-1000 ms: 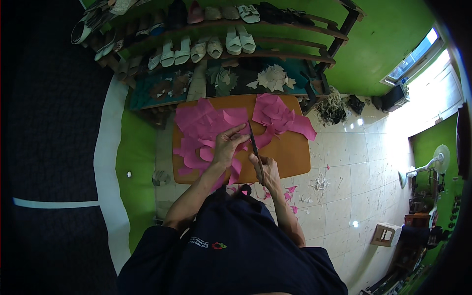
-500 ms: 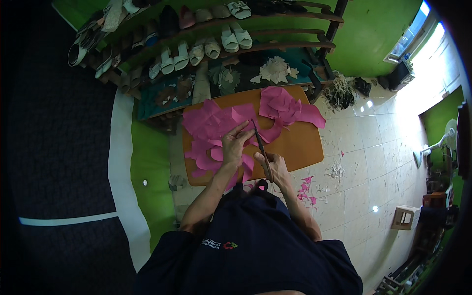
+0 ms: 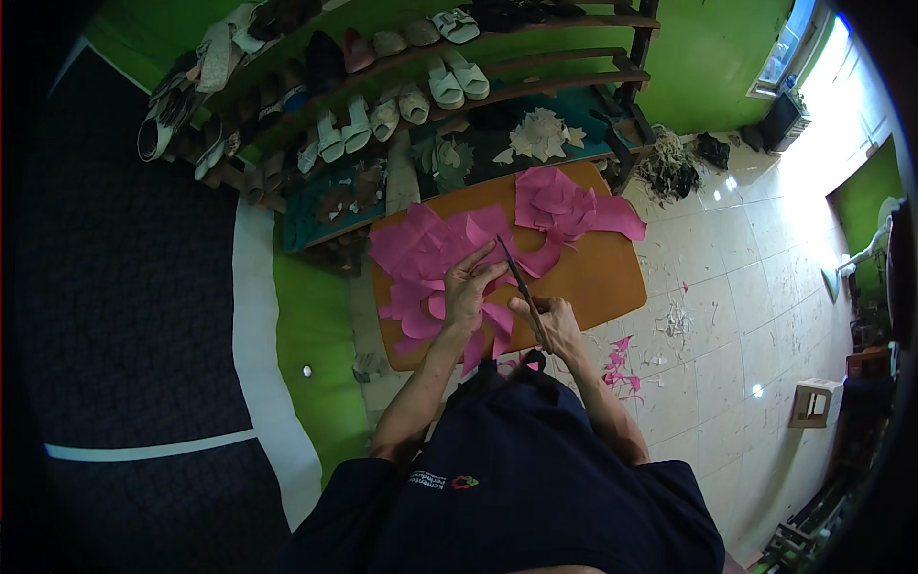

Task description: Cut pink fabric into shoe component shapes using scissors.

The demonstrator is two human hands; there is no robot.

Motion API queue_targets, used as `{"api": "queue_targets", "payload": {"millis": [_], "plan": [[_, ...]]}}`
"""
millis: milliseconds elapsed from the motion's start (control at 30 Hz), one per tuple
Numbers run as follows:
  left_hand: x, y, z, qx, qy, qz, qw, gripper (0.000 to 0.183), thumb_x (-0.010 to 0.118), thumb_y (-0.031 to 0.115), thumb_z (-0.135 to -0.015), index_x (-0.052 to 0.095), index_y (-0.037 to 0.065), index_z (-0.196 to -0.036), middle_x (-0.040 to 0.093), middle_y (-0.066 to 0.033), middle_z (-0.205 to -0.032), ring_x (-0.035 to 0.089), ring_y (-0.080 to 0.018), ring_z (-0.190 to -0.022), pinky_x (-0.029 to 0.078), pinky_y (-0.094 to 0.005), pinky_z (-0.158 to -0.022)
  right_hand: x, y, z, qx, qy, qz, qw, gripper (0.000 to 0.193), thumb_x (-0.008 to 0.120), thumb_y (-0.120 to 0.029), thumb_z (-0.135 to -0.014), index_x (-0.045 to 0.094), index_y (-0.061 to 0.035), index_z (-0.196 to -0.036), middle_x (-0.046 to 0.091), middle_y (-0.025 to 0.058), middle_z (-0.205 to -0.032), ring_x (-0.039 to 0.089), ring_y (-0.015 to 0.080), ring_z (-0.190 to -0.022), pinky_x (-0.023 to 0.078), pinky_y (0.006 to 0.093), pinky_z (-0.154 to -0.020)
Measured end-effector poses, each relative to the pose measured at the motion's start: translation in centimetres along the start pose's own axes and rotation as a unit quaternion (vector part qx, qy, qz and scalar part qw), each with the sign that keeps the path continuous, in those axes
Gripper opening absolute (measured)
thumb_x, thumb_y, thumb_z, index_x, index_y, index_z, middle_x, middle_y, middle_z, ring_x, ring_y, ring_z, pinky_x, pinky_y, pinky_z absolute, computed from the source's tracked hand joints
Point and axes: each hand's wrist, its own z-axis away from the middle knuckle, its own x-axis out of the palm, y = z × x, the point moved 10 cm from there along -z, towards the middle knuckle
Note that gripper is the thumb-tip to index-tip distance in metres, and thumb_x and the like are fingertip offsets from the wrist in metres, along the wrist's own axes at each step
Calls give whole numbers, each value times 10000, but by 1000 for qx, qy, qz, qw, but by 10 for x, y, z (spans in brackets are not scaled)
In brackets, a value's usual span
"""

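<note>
Left hand (image 3: 467, 297): over the left side of the table (image 3: 617, 273), fingers partly bent, thumb and forefinger close together by the blades. Cannot tell whether a piece is pinched between them.

Right hand (image 3: 555, 325): closed round the handles of dark scissors (image 3: 524, 287), near the table's front edge. Blades aim away from the body and slightly left, nearly together, tips over the inner edge of the left pile.

Pink pieces in two lots on the orange table top. Left pile (image 3: 421, 244): wide, loose, overlapping, with curved strips by the left wrist. Right pile (image 3: 559, 206): smaller, at the far edge, one broad strip reaching past the table's right side.

Rack (image 3: 564, 94) beyond the table holds footwear on slats. Upper row: a red shoe (image 3: 359, 51) among dark and tan ones, a white sandal at right. Lower row: white sandals (image 3: 448, 84), beige shoes (image 3: 399, 107). Below, a teal-covered shelf (image 3: 303, 225) bears cut pieces in heaps: brown (image 3: 335, 204), grey-green (image 3: 445, 163), cream (image 3: 543, 137).

Floor, right: pink scraps (image 3: 623, 368), pale shavings (image 3: 676, 320), a wooden box (image 3: 816, 404) with an opening in its side; contents not made out.
</note>
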Motion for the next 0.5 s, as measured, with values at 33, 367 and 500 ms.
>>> {"api": "queue_targets", "payload": {"millis": [33,367,500], "plan": [[0,0,0,-1,-3,-3,1000,491,729,-46,-842,582,-51,-1311,669,-1,-823,665,-81,-784,559,-210,-799,-1,1,0,0,3,-3,1000,730,714,-630,-815,575,71,-665,445,73,-547,426,164,-552,386,394,-545],[-5,5,-2,18,25,-12,999,498,742,-46,-834,597,-21,-1309,595,48,-772,583,-35,-713,523,-186,-730,2,11,3,2,-12,43,999,763,662,-674,-822,597,73,-680,457,59,-546,447,152,-528,358,390,-496],[3,-2,7,-19,-2,-34,999,525,756,-41,-824,591,-18,-1322,581,55,-773,559,-27,-726,493,-178,-769,0,5,2,-36,25,17,999,783,628,-677,-841,584,91,-694,449,84,-539,441,172,-536,359,409,-522]]}}
